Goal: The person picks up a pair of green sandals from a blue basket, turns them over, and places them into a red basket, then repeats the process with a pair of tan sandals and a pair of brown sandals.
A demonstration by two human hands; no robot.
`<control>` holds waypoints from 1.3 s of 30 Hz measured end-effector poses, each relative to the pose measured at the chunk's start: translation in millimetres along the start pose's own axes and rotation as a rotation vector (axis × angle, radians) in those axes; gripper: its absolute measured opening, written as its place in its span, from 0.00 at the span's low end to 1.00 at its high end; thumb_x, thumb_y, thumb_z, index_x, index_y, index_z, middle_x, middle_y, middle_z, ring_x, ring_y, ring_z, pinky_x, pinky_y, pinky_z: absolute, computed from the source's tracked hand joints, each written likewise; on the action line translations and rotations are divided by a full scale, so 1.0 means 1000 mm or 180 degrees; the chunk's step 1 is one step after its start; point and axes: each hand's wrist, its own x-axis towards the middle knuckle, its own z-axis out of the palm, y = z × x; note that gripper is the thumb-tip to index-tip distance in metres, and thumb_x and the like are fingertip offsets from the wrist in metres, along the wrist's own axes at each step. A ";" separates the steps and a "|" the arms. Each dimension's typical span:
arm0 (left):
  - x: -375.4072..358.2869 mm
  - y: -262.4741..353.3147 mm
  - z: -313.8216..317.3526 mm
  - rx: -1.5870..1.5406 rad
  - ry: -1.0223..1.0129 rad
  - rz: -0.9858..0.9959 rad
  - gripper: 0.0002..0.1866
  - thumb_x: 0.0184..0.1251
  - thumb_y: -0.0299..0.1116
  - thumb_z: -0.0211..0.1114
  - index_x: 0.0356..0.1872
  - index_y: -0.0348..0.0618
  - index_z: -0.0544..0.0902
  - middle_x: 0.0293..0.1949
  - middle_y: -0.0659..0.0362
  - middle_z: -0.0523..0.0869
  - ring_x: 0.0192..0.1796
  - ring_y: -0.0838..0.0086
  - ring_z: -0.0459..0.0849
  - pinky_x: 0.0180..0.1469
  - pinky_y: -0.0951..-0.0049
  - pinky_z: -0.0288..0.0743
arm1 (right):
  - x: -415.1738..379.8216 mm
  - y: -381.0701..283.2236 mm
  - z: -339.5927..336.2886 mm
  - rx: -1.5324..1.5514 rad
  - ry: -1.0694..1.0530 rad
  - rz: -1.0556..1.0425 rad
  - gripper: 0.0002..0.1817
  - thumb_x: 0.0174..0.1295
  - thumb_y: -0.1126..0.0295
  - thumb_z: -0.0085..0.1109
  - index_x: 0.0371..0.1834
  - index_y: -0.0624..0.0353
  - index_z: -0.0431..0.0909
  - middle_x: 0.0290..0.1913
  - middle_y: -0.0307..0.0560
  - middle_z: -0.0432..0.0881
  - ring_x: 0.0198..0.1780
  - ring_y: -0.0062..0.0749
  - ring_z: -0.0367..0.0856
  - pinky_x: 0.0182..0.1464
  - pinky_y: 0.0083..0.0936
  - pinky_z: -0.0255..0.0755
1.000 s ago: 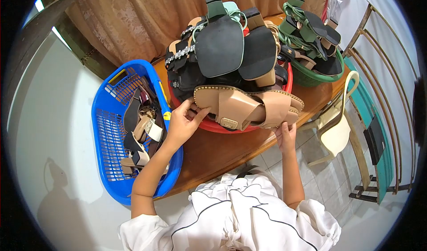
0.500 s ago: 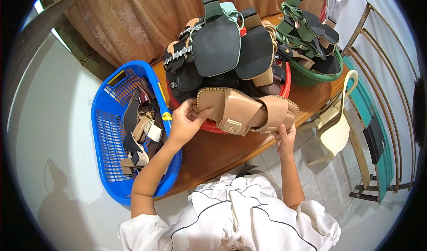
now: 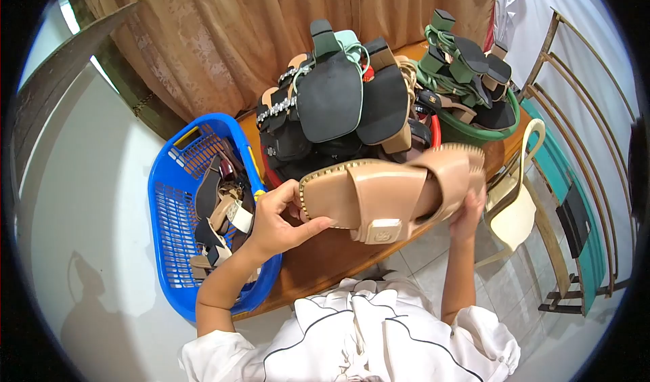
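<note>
the left hand (image 3: pixel 288 216) pinches one end of the tan slide sandals (image 3: pixel 386 196), its thumb laid over the near edge of the insole and its fingers curled at the stitched rim. the right hand (image 3: pixel 469 214) grasps the opposite end; it is blurred and partly covered by the sandals, so the exact placing of its fingers cannot be told. the sandals are held up in front of the person's white top (image 3: pixel 352 334), above the near edge of the brown wooden table (image 3: pixel 305 270), with a light rectangular badge (image 3: pixel 384 231) on the wide strap facing the viewer. just beyond them, a red basin (image 3: pixel 436 131) is heaped with footwear, among it an upturned black-soled sandal (image 3: pixel 330 104) with a green block heel and pale green straps, and black sandals with sparkling bands (image 3: pixel 277 111). beside it, a green basin (image 3: pixel 482 135) holds green strappy sandals (image 3: pixel 460 60). to the left, a blue plastic basket (image 3: pixel 159 213) contains mixed shoes, some dark, some beige and one white-strapped. a brown curtain (image 3: pixel 250 36) hangs behind the table, and a cream chair (image 3: pixel 512 216) stands at the right on the tiled floor (image 3: pixel 433 263).
</note>
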 end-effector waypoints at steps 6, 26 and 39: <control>0.031 0.033 0.014 -0.1143 -0.0178 -0.0013 0.17 0.54 0.33 0.64 0.40 0.32 0.75 0.30 0.61 0.80 0.31 0.83 0.77 0.31 0.84 0.71 | 0.124 -0.062 0.052 -0.0240 -0.0417 -0.0033 0.25 0.56 0.59 0.53 0.52 0.64 0.65 0.35 0.39 0.76 0.26 0.13 0.74 0.15 0.09 0.63; 0.098 0.032 -0.013 -0.0640 0.0501 -0.1341 0.25 0.63 0.52 0.48 0.22 0.37 0.74 0.08 0.62 0.70 0.09 0.79 0.72 0.11 0.85 0.61 | 0.296 0.005 0.130 -0.1701 -0.2325 0.1944 0.21 0.58 0.44 0.45 0.31 0.50 0.74 0.15 0.26 0.65 0.13 0.07 0.52 0.11 0.08 0.38; 0.099 0.035 0.000 0.0074 0.0736 -0.1136 0.26 0.63 0.52 0.48 0.21 0.37 0.74 0.10 0.62 0.71 0.11 0.82 0.70 0.14 0.86 0.59 | 0.295 0.014 0.111 -0.2398 -0.2671 0.2101 0.33 0.53 0.30 0.26 0.29 0.46 0.71 0.17 0.31 0.67 0.18 0.13 0.57 0.17 0.12 0.44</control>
